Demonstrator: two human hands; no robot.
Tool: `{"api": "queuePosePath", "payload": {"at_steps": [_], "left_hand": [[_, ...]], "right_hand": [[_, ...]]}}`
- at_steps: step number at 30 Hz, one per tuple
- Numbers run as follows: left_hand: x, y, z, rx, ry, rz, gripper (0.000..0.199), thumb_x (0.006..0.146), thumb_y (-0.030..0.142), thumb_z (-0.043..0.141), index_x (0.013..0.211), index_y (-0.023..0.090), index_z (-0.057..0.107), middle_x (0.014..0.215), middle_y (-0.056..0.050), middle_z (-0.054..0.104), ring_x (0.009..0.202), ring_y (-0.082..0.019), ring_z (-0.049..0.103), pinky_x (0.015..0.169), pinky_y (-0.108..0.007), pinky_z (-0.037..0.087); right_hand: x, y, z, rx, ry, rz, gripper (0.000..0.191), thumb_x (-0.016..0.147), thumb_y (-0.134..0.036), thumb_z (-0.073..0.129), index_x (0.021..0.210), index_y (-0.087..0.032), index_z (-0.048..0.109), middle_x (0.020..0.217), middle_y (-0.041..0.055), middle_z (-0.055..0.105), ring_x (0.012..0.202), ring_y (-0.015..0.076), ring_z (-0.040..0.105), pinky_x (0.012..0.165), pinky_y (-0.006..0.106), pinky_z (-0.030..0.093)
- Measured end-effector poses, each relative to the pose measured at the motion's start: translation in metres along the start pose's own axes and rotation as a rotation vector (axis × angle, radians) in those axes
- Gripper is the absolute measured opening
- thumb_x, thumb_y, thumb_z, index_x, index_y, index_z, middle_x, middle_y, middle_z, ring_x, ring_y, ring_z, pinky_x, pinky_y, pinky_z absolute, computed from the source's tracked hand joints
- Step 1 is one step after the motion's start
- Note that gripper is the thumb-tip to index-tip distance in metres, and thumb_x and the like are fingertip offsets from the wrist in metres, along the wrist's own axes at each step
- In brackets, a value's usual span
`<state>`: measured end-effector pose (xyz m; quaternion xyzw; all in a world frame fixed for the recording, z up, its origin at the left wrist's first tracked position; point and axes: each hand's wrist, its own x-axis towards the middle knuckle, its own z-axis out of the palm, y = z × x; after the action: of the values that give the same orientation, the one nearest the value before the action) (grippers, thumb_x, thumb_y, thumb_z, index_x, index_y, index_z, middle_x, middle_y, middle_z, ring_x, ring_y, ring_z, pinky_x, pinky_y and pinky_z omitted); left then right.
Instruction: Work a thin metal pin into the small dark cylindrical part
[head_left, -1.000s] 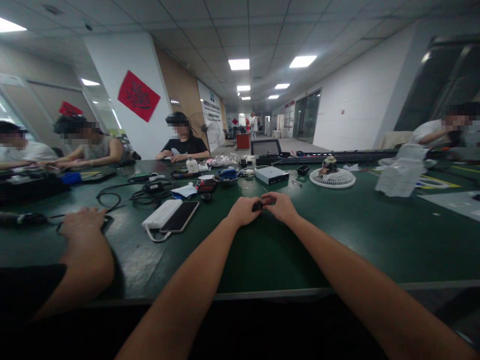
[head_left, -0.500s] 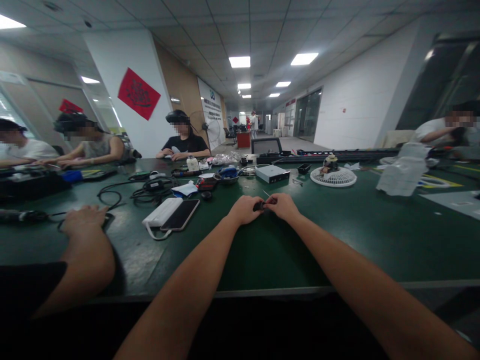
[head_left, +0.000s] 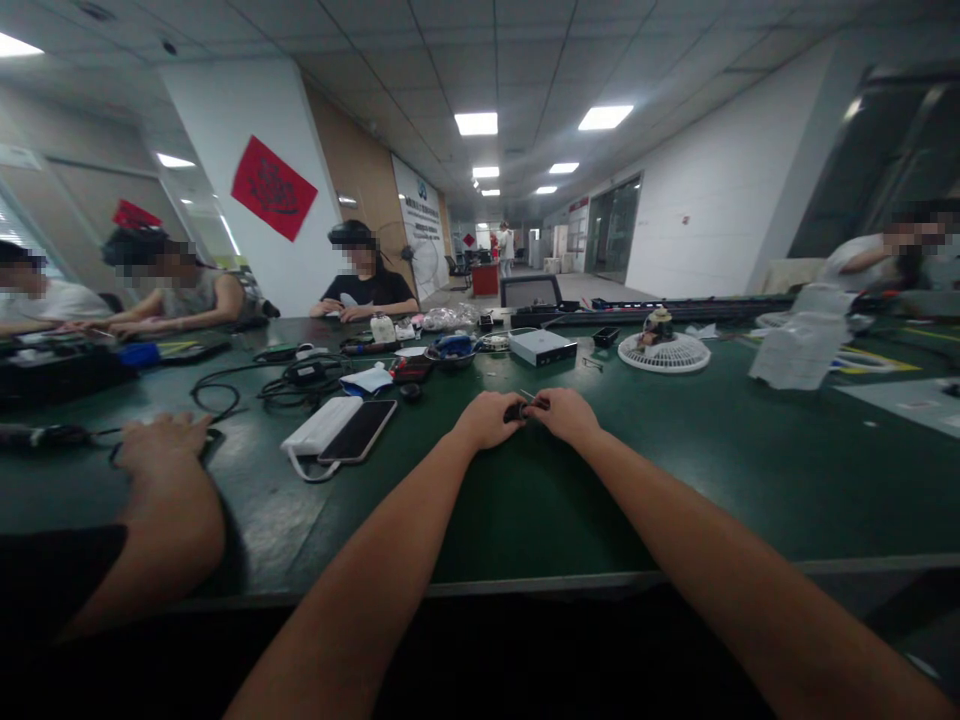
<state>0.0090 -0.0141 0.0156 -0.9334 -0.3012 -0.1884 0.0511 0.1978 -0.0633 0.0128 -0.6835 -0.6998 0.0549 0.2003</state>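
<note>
My left hand (head_left: 484, 420) and my right hand (head_left: 566, 416) meet at the middle of the green workbench (head_left: 675, 480). Between their fingers both hold a small dark object (head_left: 516, 411), mostly hidden by my fingers. A thin metal pin (head_left: 529, 396) sticks out of it towards the far side. To my left, a white power bank (head_left: 322, 425) lies under a black smartphone (head_left: 358, 431). A co-worker's hand (head_left: 161, 443) rests on a black cable further left.
Black cables (head_left: 300, 380) are tangled beyond the phone. Farther off stand a silver box (head_left: 541, 347) and a white round fan (head_left: 664, 352). A white bag (head_left: 799, 350) lies at right. Co-workers sit along the bench's far side and both ends.
The metal pin shows shorter above my fingers than a second ago. My hands stay together on the object, and the view has shifted slightly.
</note>
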Motion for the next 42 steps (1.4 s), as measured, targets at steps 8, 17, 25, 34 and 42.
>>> {"api": "queuePosePath", "payload": {"at_steps": [8, 17, 25, 34, 42], "left_hand": [[0.0, 0.0, -0.002, 0.028, -0.004, 0.029, 0.038, 0.087, 0.039, 0.067, 0.121, 0.024, 0.067, 0.102, -0.007, 0.075, 0.096, -0.026, 0.069, 0.089, -0.038, 0.052], [0.001, 0.003, -0.007, 0.066, 0.01, 0.071, 0.037, 0.084, 0.021, 0.063, 0.12, 0.024, 0.07, 0.107, -0.007, 0.075, 0.102, -0.027, 0.066, 0.094, -0.041, 0.048], [0.0, 0.005, -0.006, 0.053, -0.011, 0.038, 0.039, 0.087, 0.03, 0.064, 0.125, 0.024, 0.066, 0.107, -0.006, 0.075, 0.099, -0.026, 0.068, 0.093, -0.038, 0.05], [0.0, 0.006, -0.005, 0.079, -0.029, -0.068, 0.039, 0.089, 0.033, 0.067, 0.126, 0.025, 0.064, 0.107, -0.007, 0.073, 0.104, -0.026, 0.068, 0.098, -0.041, 0.049], [-0.004, -0.009, -0.003, 0.105, 0.027, -0.303, 0.032, 0.098, 0.036, 0.061, 0.122, 0.016, 0.061, 0.12, -0.01, 0.065, 0.105, -0.023, 0.065, 0.092, -0.046, 0.055]], "right_hand": [[0.001, 0.004, -0.002, 0.027, -0.007, 0.091, 0.039, 0.095, -0.052, 0.061, 0.111, -0.017, 0.068, 0.107, 0.0078, 0.07, 0.096, 0.022, 0.067, 0.086, 0.043, 0.055], [0.002, 0.009, 0.002, 0.058, -0.023, 0.062, 0.035, 0.097, -0.048, 0.06, 0.111, -0.016, 0.067, 0.108, 0.007, 0.069, 0.095, 0.0209, 0.067, 0.085, 0.041, 0.056], [0.001, 0.001, 0.002, 0.032, 0.019, -0.028, 0.03, 0.098, -0.039, 0.061, 0.119, -0.018, 0.064, 0.12, 0.0086, 0.065, 0.103, 0.0225, 0.065, 0.089, 0.043, 0.055], [-0.005, -0.004, 0.001, 0.017, 0.074, -0.066, 0.031, 0.099, -0.039, 0.059, 0.121, -0.018, 0.063, 0.121, 0.0089, 0.065, 0.103, 0.0225, 0.065, 0.09, 0.044, 0.055], [-0.005, -0.005, -0.001, 0.035, 0.058, -0.105, 0.03, 0.099, -0.036, 0.06, 0.123, -0.018, 0.063, 0.122, 0.009, 0.065, 0.102, 0.0219, 0.065, 0.089, 0.043, 0.056]]}}
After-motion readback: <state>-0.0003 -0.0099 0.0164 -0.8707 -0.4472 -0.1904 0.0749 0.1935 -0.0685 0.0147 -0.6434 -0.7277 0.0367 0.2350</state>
